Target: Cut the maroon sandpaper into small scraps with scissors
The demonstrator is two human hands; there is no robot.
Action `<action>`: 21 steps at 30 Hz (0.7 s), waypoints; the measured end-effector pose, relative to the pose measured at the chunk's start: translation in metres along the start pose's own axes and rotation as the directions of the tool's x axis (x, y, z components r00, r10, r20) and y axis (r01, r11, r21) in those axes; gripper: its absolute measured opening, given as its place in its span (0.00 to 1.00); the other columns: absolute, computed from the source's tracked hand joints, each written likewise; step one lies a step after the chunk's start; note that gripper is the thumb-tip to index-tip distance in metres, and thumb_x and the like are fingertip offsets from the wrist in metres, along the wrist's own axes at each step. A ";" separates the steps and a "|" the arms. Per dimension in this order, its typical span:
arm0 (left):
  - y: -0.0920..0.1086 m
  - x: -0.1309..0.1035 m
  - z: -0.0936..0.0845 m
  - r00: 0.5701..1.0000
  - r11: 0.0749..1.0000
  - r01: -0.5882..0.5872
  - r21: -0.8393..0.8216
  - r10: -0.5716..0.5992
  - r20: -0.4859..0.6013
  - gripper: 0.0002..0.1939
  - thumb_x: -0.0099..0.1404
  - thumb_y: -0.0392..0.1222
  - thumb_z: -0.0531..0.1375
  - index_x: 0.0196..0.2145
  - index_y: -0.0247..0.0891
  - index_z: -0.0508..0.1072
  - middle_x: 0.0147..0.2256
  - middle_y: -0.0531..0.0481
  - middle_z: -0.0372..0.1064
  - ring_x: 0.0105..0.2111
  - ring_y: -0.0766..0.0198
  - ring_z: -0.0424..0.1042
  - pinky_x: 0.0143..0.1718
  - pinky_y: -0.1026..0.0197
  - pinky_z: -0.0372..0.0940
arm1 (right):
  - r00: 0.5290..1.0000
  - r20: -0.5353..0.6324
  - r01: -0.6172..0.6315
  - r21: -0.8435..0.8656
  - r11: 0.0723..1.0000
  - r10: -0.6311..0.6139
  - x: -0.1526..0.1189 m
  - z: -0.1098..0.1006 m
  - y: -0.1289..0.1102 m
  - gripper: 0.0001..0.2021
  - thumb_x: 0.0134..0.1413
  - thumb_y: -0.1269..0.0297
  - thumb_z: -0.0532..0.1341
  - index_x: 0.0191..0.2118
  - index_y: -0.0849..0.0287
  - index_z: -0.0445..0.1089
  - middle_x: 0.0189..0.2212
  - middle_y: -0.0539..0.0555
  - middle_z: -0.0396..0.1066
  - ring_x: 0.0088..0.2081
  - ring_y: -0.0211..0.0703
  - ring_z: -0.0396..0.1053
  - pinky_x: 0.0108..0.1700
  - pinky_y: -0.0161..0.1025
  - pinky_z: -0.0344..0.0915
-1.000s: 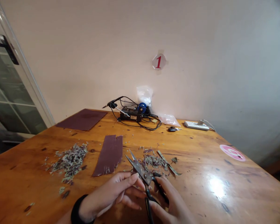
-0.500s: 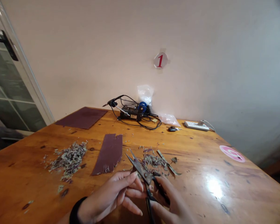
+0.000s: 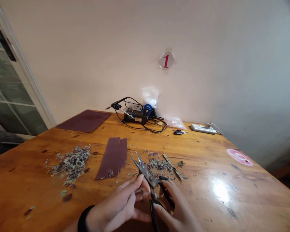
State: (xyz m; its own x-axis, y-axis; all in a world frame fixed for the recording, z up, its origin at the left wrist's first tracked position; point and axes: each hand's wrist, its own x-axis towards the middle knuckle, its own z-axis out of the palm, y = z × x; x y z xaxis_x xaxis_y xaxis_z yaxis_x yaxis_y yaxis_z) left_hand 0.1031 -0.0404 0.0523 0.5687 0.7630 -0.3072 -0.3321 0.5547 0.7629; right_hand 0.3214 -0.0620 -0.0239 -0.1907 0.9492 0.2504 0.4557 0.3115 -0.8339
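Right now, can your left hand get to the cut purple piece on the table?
Probably yes. The purple piece lies just beyond my left hand, and I see nothing between them. The scissors in my right hand are open close by, so I'd be careful.

- 1 pair of scissors (image 3: 150,178), in the grip
- 2 maroon sheets: 1 strip (image 3: 113,156) beyond the grip, leftward; 1 larger sheet (image 3: 85,120) farther that way
- 2 piles of clippings: 1 left pile (image 3: 73,162), 1 right pile (image 3: 159,165) just beyond the grip
- 2 plastic bags (image 3: 150,96), 1 power strip (image 3: 203,129), 1 blue spool (image 3: 147,109), far beyond the grip
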 end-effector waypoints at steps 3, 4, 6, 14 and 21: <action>-0.002 0.000 0.002 0.999 0.999 -0.023 0.026 0.024 -0.043 0.27 0.53 0.68 0.71 0.30 0.41 0.73 0.35 0.51 0.73 0.42 0.58 0.73 0.38 0.59 0.73 | 0.999 0.038 -0.036 0.056 0.998 0.034 0.000 0.003 0.001 0.22 0.61 0.56 0.66 0.59 0.55 0.71 0.57 0.64 0.74 0.59 0.60 0.72 0.60 0.53 0.70; -0.002 0.000 0.002 0.998 0.999 -0.022 0.032 0.023 -0.051 0.27 0.53 0.69 0.71 0.30 0.41 0.73 0.35 0.52 0.73 0.40 0.60 0.73 0.38 0.61 0.73 | 0.998 0.014 -0.060 0.047 0.997 0.060 -0.001 0.006 0.004 0.24 0.60 0.55 0.66 0.59 0.56 0.70 0.58 0.65 0.73 0.59 0.62 0.71 0.61 0.56 0.69; 0.000 0.001 0.001 0.998 0.999 -0.019 0.045 0.021 -0.064 0.28 0.51 0.69 0.72 0.29 0.40 0.74 0.32 0.53 0.71 0.36 0.63 0.72 0.37 0.63 0.72 | 0.991 -0.054 -0.121 0.021 0.992 0.122 -0.004 0.014 0.012 0.27 0.56 0.55 0.68 0.60 0.59 0.70 0.60 0.68 0.72 0.61 0.66 0.69 0.63 0.61 0.65; 0.010 0.006 -0.009 0.999 0.977 0.051 0.209 -0.053 0.005 0.33 0.49 0.72 0.71 0.30 0.36 0.76 0.28 0.51 0.73 0.29 0.65 0.73 0.29 0.66 0.74 | 0.988 -0.069 -0.130 0.114 0.985 0.139 -0.004 0.012 0.003 0.26 0.55 0.51 0.66 0.57 0.56 0.72 0.58 0.65 0.72 0.59 0.65 0.70 0.60 0.58 0.68; -0.002 0.009 -0.010 0.999 0.980 0.019 0.198 -0.024 0.022 0.33 0.52 0.75 0.67 0.28 0.37 0.72 0.27 0.51 0.73 0.30 0.58 0.79 0.27 0.61 0.76 | 0.973 0.054 -0.231 0.174 0.957 0.225 0.010 -0.004 -0.048 0.22 0.50 0.52 0.64 0.49 0.57 0.74 0.52 0.66 0.74 0.56 0.65 0.70 0.58 0.60 0.67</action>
State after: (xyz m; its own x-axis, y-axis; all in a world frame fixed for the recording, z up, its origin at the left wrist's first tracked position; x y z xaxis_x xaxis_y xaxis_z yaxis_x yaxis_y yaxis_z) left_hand 0.1013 -0.0314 0.0421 0.5931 0.7420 -0.3127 -0.1656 0.4924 0.8545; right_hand 0.3011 -0.0676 0.0203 -0.1303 0.9910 0.0293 0.3290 0.0711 -0.9416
